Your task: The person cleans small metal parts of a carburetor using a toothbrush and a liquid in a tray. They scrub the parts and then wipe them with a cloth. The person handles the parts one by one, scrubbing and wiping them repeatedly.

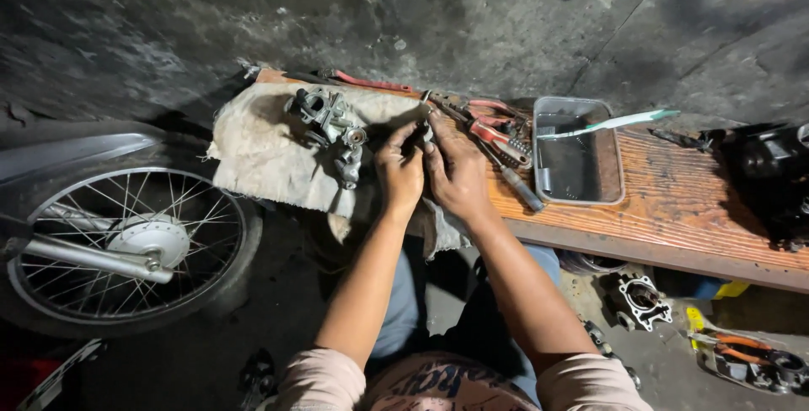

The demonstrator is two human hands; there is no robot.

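Observation:
My left hand [399,168] and my right hand [455,172] meet over a dirty cloth [261,154] spread on a wooden board [674,200]. Together their fingertips pinch a small dark part [424,134], too small to tell its shape. A grey metal carburetor [331,129] lies on the cloth just left of my left hand. Red-handled pliers [497,136] and a screwdriver [518,188] lie right of my right hand.
A metal tray [581,196] with a toothbrush [607,125] across it sits on the board. A motorcycle wheel [126,242] stands at left. A dark engine part [771,175] is at far right; a metal cylinder piece [636,300] and tools [746,359] lie on the floor.

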